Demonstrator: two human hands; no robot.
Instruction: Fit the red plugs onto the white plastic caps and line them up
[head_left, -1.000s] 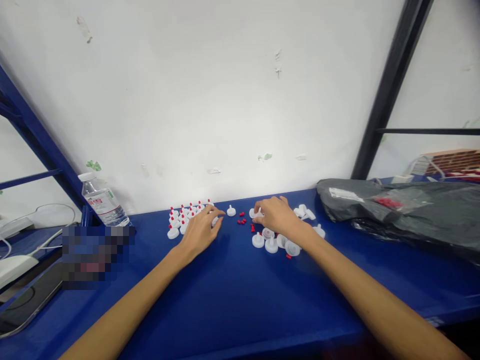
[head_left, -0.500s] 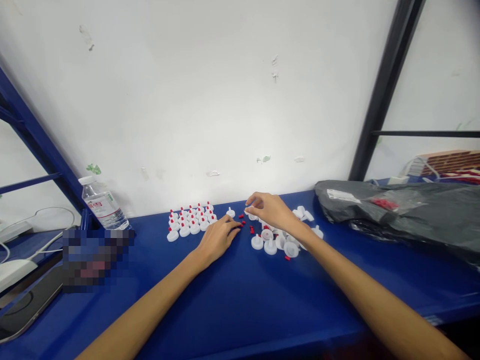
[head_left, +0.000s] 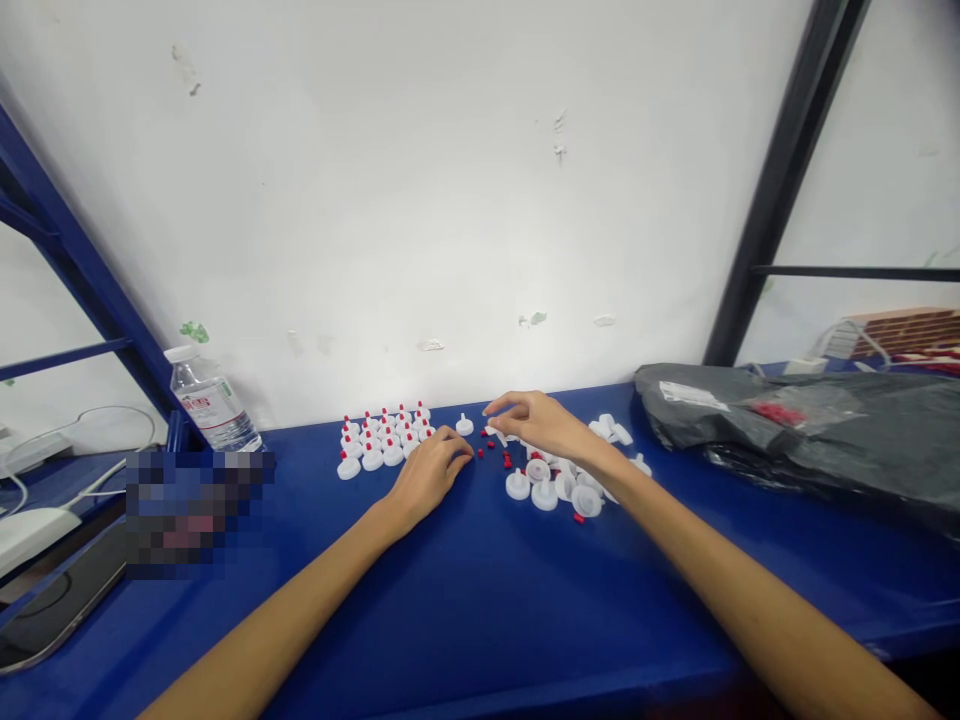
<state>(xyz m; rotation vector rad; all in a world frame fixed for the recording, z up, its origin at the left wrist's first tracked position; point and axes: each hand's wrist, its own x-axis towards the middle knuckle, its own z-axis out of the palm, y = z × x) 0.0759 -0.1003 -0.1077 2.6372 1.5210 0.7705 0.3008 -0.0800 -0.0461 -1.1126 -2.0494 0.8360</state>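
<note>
Blue counter (head_left: 465,620), its bare front part nearest, both forearms reaching over it from the near edge.
Dark phone (head_left: 64,600), lying flat toward the near left corner; beyond it, a pixelated patch, contents not readable.
White power strip (head_left: 34,540), at the left edge, with cables.
Single red tip (head_left: 579,518), lying just on the near side of the loose caps.
Loose white caps (head_left: 544,494), spouted, heaped right of the middle toward the far edge, some upright, some tipped; partly hidden by the right forearm.
Left hand (head_left: 426,480), low over the counter, fingers bent and drawn together, beside the finished rows and near the red tips; whether it grips one, cannot tell.
Small red tips (head_left: 507,460), scattered between the hands.
Right hand (head_left: 536,420), above the heap's far left side, thumb and forefinger curved toward each other; grip cannot be told.
Red-tipped white caps (head_left: 373,458), upright in close rows, left of the left hand.
Lone white cap (head_left: 464,426), upright, no red tip, near the far edge.
Water bottle (head_left: 214,405), leaning in view, by the far left corner.
Dark plastic bag (head_left: 810,420), along the far right side.
White wall (head_left: 420,200), behind.
</note>
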